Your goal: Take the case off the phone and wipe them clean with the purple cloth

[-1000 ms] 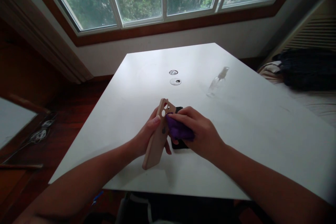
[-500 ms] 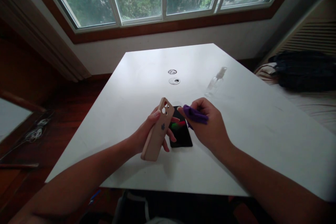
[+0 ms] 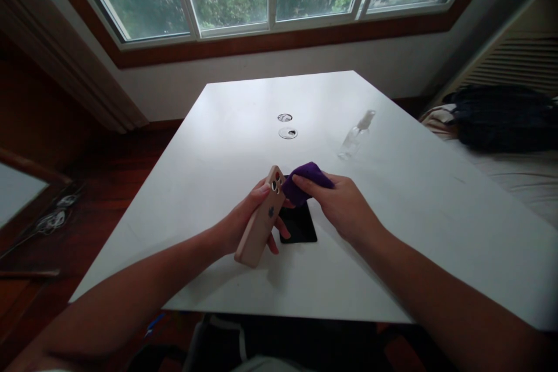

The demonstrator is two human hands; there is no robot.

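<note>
My left hand [image 3: 241, 222] grips a beige phone case [image 3: 260, 225], held tilted on its edge above the white table [image 3: 392, 226], camera cut-outs at the top. My right hand [image 3: 344, 204] is closed on a bunched purple cloth [image 3: 305, 179], which presses against the top of the case. A black phone [image 3: 300, 225] lies flat on the table just below both hands, partly hidden by them.
A small clear spray bottle [image 3: 355, 136] stands farther back on the right. Two round cable grommets [image 3: 286, 126] sit mid-table. A bed with a dark bundle [image 3: 501, 116] lies to the right, windows behind, wood floor with cables at left.
My right hand drew the purple cloth away to the right of the case, uncovering the lit phone screen, then brought it back to the case's top. The phone screen is dark now.
</note>
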